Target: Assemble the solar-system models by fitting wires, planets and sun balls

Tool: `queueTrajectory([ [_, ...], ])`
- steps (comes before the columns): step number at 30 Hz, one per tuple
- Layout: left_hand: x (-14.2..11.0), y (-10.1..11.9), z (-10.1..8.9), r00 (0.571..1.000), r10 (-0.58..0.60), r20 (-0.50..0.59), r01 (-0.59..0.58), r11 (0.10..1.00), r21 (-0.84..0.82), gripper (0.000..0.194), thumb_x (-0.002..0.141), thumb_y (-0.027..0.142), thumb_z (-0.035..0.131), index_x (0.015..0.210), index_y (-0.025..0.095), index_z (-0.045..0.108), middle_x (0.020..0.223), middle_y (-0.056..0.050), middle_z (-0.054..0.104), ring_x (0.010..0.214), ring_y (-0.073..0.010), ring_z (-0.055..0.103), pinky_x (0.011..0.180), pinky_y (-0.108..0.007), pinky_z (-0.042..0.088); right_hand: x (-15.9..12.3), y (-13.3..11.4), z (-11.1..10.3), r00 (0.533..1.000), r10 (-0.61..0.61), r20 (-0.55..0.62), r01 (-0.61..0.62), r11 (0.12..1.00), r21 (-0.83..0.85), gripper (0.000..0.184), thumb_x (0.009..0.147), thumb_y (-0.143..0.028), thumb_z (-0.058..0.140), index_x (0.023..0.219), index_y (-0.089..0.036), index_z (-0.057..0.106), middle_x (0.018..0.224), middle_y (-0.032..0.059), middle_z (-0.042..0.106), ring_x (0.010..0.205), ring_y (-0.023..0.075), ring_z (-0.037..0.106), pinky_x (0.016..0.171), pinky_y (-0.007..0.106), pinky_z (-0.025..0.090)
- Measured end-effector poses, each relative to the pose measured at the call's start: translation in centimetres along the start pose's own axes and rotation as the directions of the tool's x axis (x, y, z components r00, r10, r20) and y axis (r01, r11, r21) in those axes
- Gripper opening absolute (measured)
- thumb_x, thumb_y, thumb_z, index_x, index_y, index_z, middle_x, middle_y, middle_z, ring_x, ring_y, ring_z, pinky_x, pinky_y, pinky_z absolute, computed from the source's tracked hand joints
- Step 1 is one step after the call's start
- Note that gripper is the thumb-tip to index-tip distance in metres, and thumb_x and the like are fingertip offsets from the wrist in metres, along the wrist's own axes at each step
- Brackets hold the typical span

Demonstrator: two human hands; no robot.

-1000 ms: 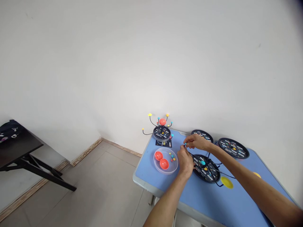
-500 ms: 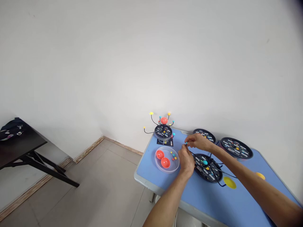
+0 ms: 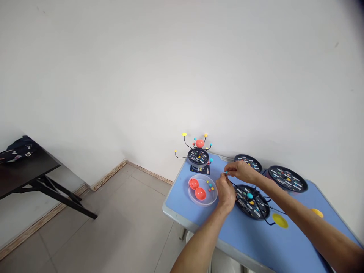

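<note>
We've got bright, even light on the white wall (image 3: 119, 76), a soft shadow under the right hand (image 3: 241, 170), some fisheye bend at the edges, and a dark blur in the top-right corner.

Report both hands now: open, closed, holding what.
Left hand: closed, apparently on a thin black wire.
Right hand: closed, pinching a small teal ball.

A bare workroom with white wall (image 3: 142, 76), tiled floor (image 3: 119, 223), blue table (image 3: 179, 204), black table (image 3: 25, 170).
</note>
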State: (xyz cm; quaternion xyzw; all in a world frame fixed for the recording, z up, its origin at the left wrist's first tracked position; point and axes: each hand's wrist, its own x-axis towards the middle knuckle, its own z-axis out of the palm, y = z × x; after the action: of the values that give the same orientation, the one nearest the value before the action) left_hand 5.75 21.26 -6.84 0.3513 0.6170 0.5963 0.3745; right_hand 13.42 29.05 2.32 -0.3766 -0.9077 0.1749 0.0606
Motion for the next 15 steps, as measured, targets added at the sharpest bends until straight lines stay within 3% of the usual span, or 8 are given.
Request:
queueTrajectory([
  [6, -0.2, 0.3, -0.2, 0.999, 0.026, 0.022, -0.027, 0.999, 0.03, 0.016, 0.09, 0.026, 0.054, 0.088, 0.017, 0.066, 0.064, -0.001, 0.061, 0.055, -0.0147, 0.06, 0.056, -0.025, 0.049, -0.6, -1.5, -0.4, 0.99, -0.131, 0.05, 0.138, 0.965, -0.222, 0.026, 0.078, -0.005, 0.048, 0.076, -0.019, 0.07, 0.083, 0.0087, 0.074, 0.082, 0.0221, 0.067, 0.072, 0.028, 0.042],
  [11, -0.4, 0.5, -0.3, 0.999, 0.035, 0.027, -0.037, 0.998, 0.054, 0.014, 0.088, 0.023, 0.054, 0.087, 0.016, 0.067, 0.057, 0.0, 0.058, 0.053, -0.0151, 0.057, 0.055, -0.025, 0.047, -0.7, -2.2, -0.4, 0.993, -0.076, 0.092, 0.104, 0.929, -0.356, 0.024, 0.088, -0.005, 0.05, 0.079, -0.017, 0.069, 0.081, 0.0083, 0.073, 0.082, 0.0201, 0.068, 0.072, 0.028, 0.045],
  [15, -0.6, 0.6, -0.3, 0.998, 0.051, 0.022, -0.053, 0.996, 0.075, 0.017, 0.089, 0.019, 0.049, 0.084, 0.016, 0.066, 0.052, 0.002, 0.053, 0.045, -0.014, 0.052, 0.052, -0.025, 0.044, -0.5, -2.6, -0.4, 0.994, -0.002, 0.108, 0.05, 0.896, -0.441, 0.013, 0.096, -0.022, 0.059, 0.088, -0.015, 0.068, 0.084, 0.0016, 0.071, 0.08, 0.0165, 0.068, 0.075, 0.033, 0.053],
])
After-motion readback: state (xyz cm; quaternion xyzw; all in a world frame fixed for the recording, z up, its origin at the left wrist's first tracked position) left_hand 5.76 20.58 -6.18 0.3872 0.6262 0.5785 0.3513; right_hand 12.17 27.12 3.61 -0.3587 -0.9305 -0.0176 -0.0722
